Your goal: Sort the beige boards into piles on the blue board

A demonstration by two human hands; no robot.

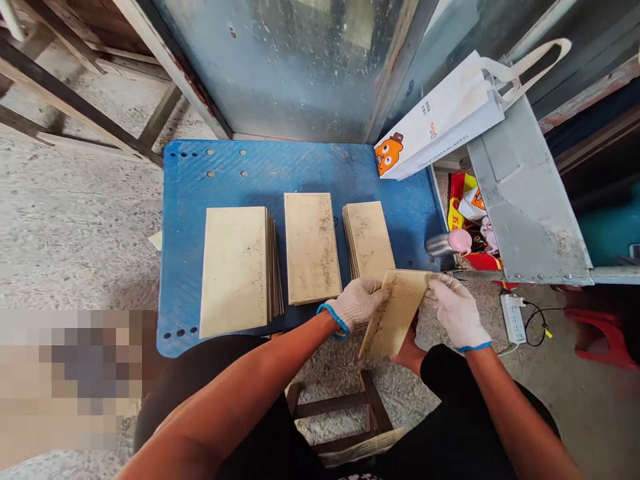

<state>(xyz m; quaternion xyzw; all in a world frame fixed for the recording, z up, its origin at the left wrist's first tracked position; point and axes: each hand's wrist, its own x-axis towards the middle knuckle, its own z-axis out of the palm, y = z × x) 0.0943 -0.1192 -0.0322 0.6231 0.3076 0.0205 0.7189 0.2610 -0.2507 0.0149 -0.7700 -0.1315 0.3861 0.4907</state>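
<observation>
Both my hands wear white knit gloves with blue cuffs. My left hand (356, 303) and my right hand (456, 308) grip a thin tan board (395, 313), tilted, just off the near right edge of the blue pallet (300, 167). Three stacks of the same tan boards lie on the pallet: a wide left stack (235, 270), a middle stack (311, 247) and a smaller right stack (369, 239), which is the closest to my hands.
A white paper bag (440, 117) with an orange cartoon figure leans at the pallet's far right. A grey metal machine housing (525, 200) stands to the right, with a steel cup (441, 245), a power strip (513, 319) and a red stool (605, 333). A wooden stool (345, 407) sits between my knees.
</observation>
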